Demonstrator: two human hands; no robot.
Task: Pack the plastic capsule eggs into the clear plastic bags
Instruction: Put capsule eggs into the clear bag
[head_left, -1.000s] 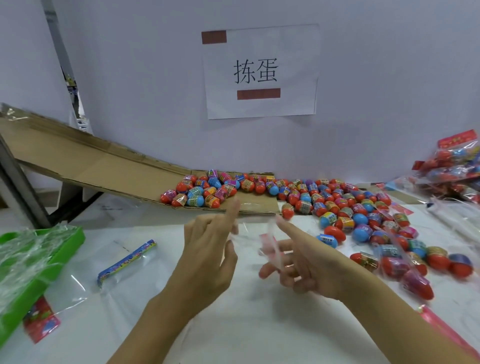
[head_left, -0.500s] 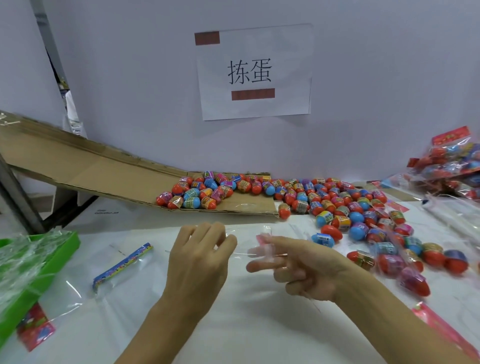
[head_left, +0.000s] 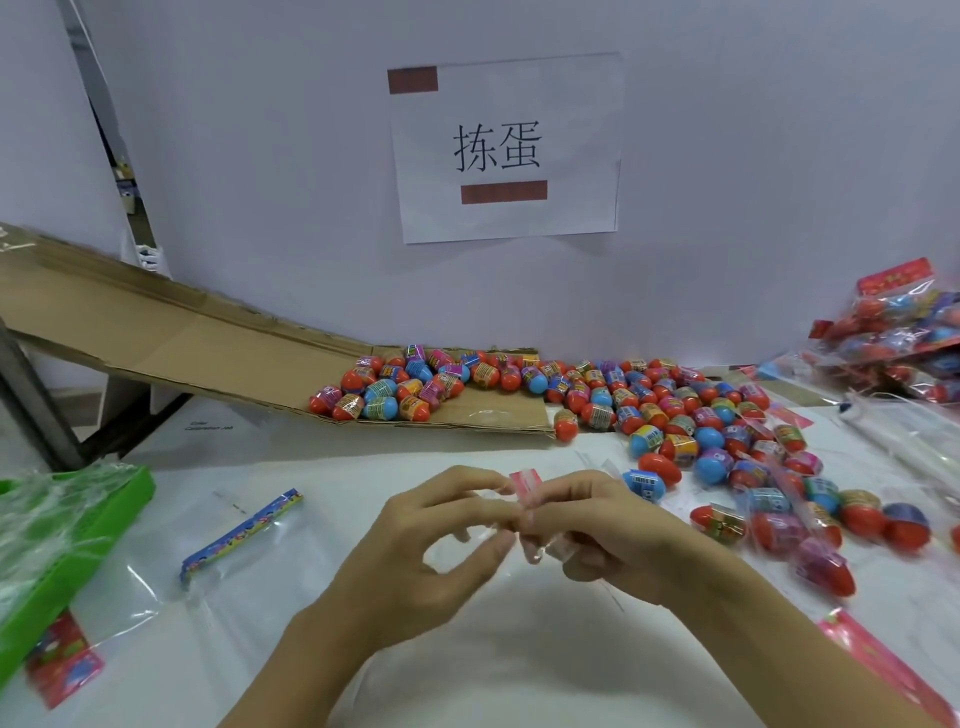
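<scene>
My left hand (head_left: 431, 551) and my right hand (head_left: 602, 530) meet fingertip to fingertip at the table's middle. Between them they pinch a crumpled clear plastic bag with a pink header strip (head_left: 525, 483). A heap of red, blue and multicoloured capsule eggs (head_left: 649, 410) spreads from the foot of the cardboard ramp (head_left: 171, 338) to the right side of the table. Some eggs lie inside a clear bag (head_left: 779, 525) just right of my right hand.
An empty clear bag with a blue header (head_left: 239, 535) lies flat at the left, beside a green tray (head_left: 67, 551) holding plastic. Filled bags (head_left: 898, 332) are stacked at the far right. A pink-headed bag (head_left: 878, 660) lies at the right front. A paper sign (head_left: 504, 145) hangs on the wall.
My hands have come together: the gap between them has closed and the fingers of both now pinch the bag's pink top. The view has shifted slightly.
</scene>
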